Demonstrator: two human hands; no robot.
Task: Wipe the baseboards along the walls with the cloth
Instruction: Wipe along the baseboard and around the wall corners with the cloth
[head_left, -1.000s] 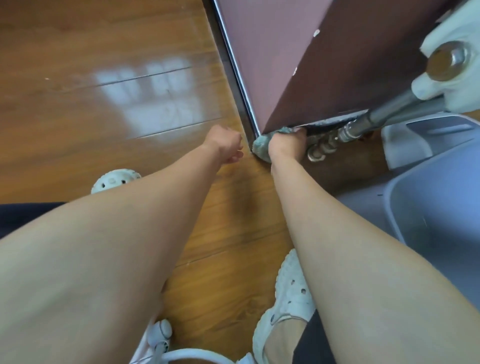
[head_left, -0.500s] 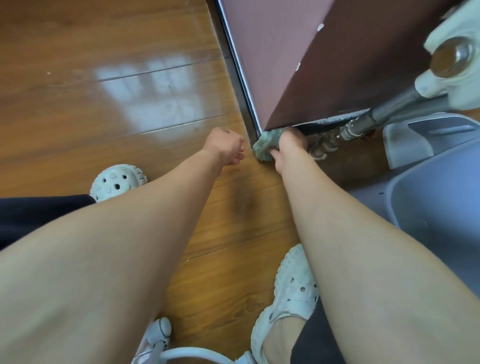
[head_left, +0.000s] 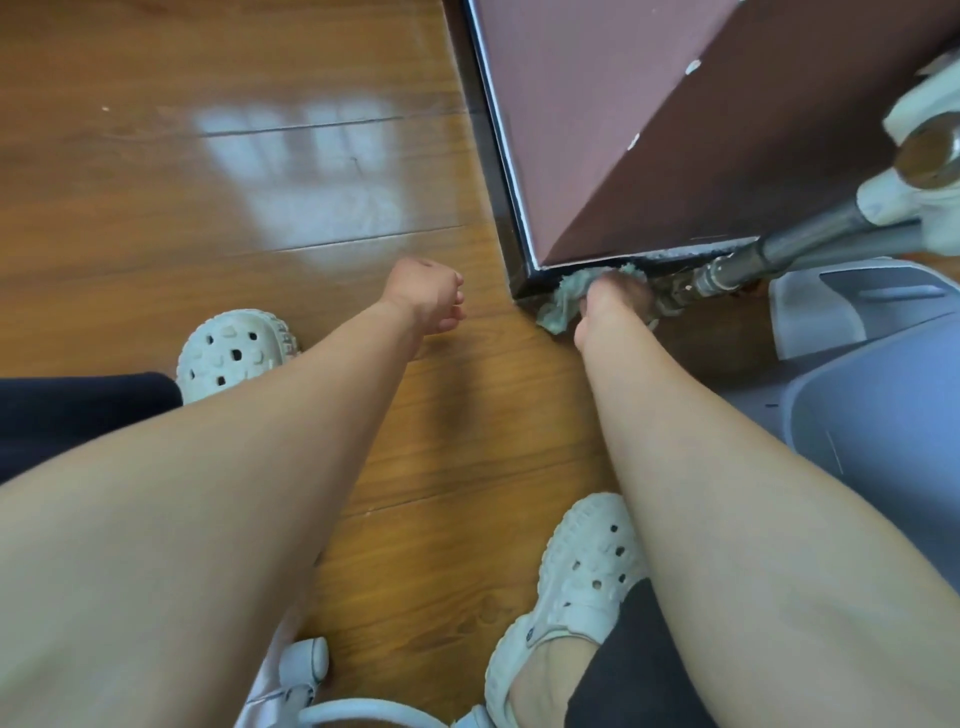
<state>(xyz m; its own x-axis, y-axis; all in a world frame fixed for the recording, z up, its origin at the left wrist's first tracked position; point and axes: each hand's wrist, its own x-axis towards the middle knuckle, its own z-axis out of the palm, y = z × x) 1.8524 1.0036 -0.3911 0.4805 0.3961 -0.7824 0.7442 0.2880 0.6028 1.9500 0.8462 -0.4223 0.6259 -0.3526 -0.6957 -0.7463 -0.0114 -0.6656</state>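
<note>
Floor: glossy brown wood planks, with a pale window reflection on the far boards.
Wall: maroon panel that turns a corner; 2 faces show, the right one in darker shade.
Baseboard: dark strip along the foot of the left face, running round the corner to the right face, where its lower edge looks pale and scuffed.
Cloth: pale grey-green rag, bunched up, pressed against the baseboard just right of the corner, its lower end touching the floor.
Right hand: fingers curled round the cloth, gripping it against the baseboard; fingertips hidden behind the knuckles.
Left hand: fingers curled under into a fist, nothing in it, low over the floor left of the corner, apart from the cloth.
Pipe: metal tube with fittings, slanting down to the wall foot just beside the right hand.
Bin: grey plastic tub at the right edge.
Feet: 2 white perforated clogs, 1 by the left forearm, 1 below the right forearm.
</note>
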